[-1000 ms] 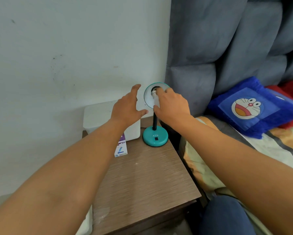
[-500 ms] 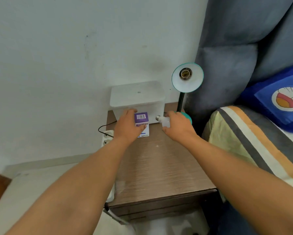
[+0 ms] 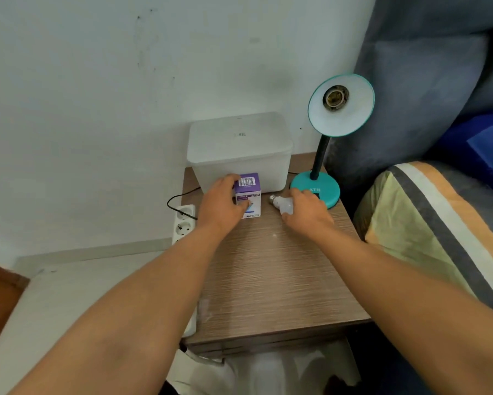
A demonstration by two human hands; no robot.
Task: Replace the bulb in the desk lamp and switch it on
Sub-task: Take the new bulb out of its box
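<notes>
On the nightstand now, your right hand has closed round the old bulb, which was in the lamp a second ago; that socket's bare. Your left hand grips the purple bulb box.

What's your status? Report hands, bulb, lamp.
Left hand gripping purple-and-white cardboard bulb box. Right hand holding white bulb at the tabletop. Teal desk lamp socket empty. Nothing in the way.
</notes>
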